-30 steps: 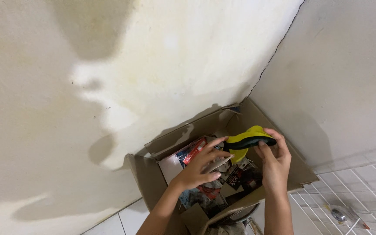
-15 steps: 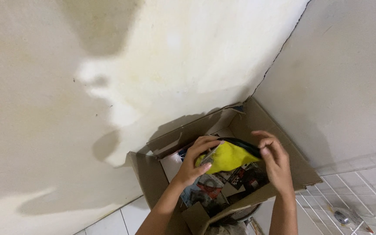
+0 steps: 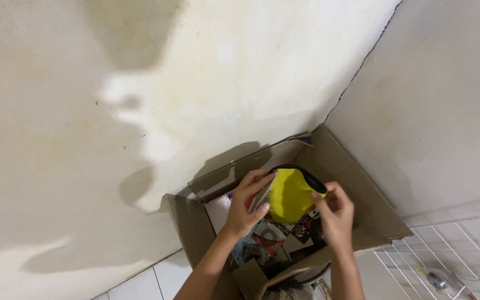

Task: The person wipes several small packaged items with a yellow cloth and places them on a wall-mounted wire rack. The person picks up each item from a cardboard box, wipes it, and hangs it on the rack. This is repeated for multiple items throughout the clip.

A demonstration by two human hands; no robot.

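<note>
While both hands work above an open cardboard box (image 3: 362, 189) set in the corner where two stained, cream-coloured walls meet, a yellow object with a black rim (image 3: 289, 194) is held between them, just over the box's contents. Left hand (image 3: 249, 205): fingers curled around the object's left side, thumb pressed low against the yellow surface, and a thin grey flat piece (image 3: 262, 191) appears pinched along with it; what that piece is cannot be made out. Right hand (image 3: 335, 214): closed on the object's right side, fingertips at the black rim near its upper right end. The yellow object is tilted, its black edge uppermost; whether it is soft or rigid cannot be told. Box flaps stand open, one against the left wall, one toward the right wall. Inside, below the hands, lie printed packets and cards in red, black and white (image 3: 270, 239), loosely piled. White floor tiles (image 3: 151, 280) show at lower left; a white wire grid (image 3: 418, 266) lies at lower right, just beside the box.
</note>
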